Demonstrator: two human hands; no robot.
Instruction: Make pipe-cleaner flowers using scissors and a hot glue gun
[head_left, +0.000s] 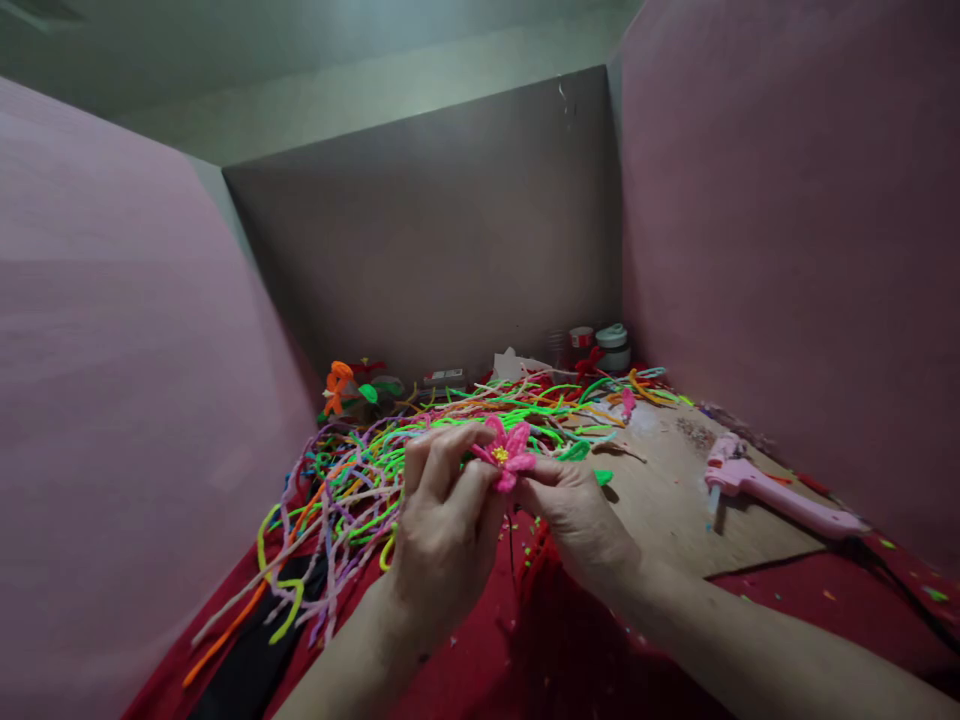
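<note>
A pink pipe-cleaner flower [514, 447] with a yellow centre is held up between my two hands, facing me. My left hand [448, 490] pinches its petals from the left, thumb and fingers curled at the edge. From the right, the thumb and forefinger of my right hand [574, 505] grip a lower right petal. Below the flower a thin dark stem or wire hangs down. Behind my hands spreads a heap of loose pipe cleaners [360, 500] in green, pink, orange, purple and yellow.
A pink glue gun [780, 495] lies on a tan board [667, 500] to the right, its cord running off the edge. An orange flower [339, 388] stands at the back left. A lidded jar [613, 348] is at the back right. Red cloth [480, 640] covers the table.
</note>
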